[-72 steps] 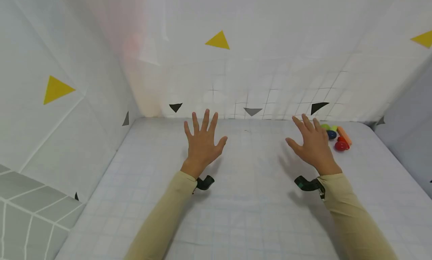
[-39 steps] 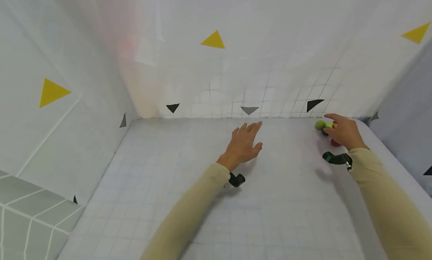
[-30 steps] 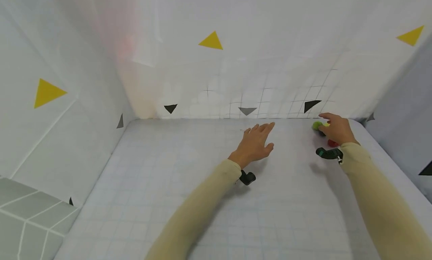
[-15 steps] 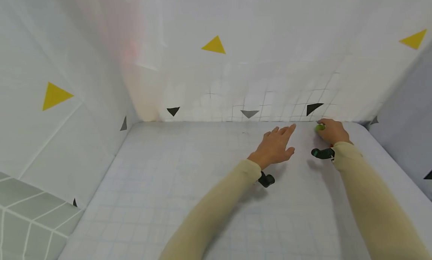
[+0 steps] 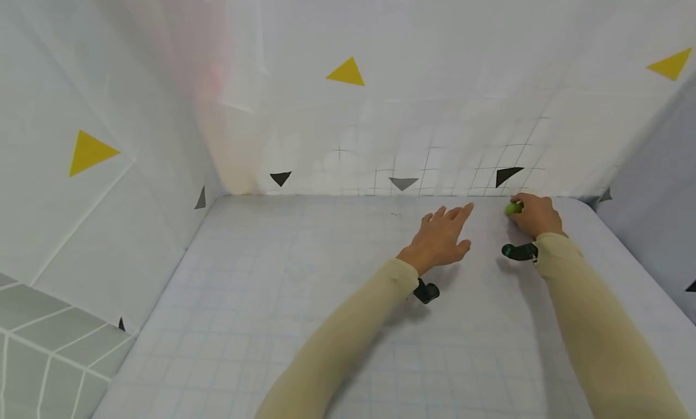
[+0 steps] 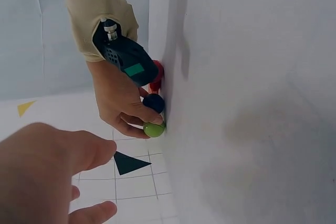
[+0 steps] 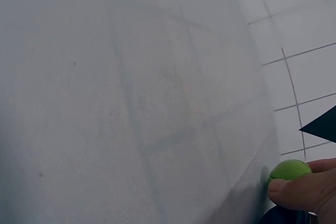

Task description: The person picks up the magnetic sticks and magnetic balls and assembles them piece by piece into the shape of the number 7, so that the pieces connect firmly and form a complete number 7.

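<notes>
Near to far. Left hand [image 5: 439, 238]: raised over the surface [image 5: 293, 322], fingers straight and spread, holding nothing. Its fingers point out toward the back wall [image 5: 435, 75].

Right hand [image 5: 537, 215]: a bit farther out and to the right. Thumb on one side, fingers curled on the other, pinching a green ball [image 5: 512, 209]. Can't tell whether it's lifted or resting.

Key relation: ball is at the right hand's fingertips, on their left as the person sees it. Right is the nearer hand; left is apart, off to the ball's left. Ball looks round, no clear long axis, so I'd expect wrist angle to matter little.

Tight spot: dark blue ball [image 6: 153, 103] just beside the green one, right at the thumb. Red piece [image 6: 160, 70] past it, partly behind the right wrist camera [image 6: 128, 61]. Contact between pieces: can't tell. A rightward sweep would likely bump the blue.

Far: the surface's back edge is just beyond the ball, back wall rising there. Right side wall [image 5: 652, 177] limits that end. Room to move is left and toward the person; left hand partly blocks the left lane.
</notes>
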`<state>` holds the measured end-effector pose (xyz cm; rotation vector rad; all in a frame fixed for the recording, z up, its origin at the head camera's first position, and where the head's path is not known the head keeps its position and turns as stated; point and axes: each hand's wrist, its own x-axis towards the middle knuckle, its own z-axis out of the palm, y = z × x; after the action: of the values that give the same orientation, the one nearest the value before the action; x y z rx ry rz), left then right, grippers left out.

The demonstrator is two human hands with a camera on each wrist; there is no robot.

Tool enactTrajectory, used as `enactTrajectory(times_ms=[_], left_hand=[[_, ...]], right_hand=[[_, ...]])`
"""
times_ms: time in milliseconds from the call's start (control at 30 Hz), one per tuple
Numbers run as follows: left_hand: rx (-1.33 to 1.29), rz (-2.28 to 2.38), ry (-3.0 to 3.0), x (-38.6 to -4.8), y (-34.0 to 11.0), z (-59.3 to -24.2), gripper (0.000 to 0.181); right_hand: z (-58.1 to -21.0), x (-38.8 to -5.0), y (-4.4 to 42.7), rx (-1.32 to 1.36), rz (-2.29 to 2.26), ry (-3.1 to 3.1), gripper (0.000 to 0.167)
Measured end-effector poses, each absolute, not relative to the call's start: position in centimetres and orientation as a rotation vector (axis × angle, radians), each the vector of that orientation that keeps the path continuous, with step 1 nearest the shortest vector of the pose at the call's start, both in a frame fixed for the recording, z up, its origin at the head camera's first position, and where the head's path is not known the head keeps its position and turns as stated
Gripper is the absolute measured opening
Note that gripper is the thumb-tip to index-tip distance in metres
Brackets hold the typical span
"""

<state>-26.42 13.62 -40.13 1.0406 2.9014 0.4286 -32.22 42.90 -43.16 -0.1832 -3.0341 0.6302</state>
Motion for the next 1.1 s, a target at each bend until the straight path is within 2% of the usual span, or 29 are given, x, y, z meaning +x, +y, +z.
enactTrajectory(times_ms=[467, 700, 1100], left_hand=[[0.988, 0.478, 2.965, -27.1, 13.2, -40.1, 0.075], [0.984, 0.54, 2.977, -27.5, 12.9, -39.9, 0.075], [1.011, 0.606, 2.997, -26.6, 10.7, -39.8, 0.075]], right_hand=[[-42.0, -32.4, 42.6, -0.066, 0.768, -2.921, 0.043], [-41.8, -32.4, 42.5, -0.119, 0.827, -2.857, 0.046], [-41.0, -30.1, 41.0, -0.105, 0.995, -2.801, 0.051]])
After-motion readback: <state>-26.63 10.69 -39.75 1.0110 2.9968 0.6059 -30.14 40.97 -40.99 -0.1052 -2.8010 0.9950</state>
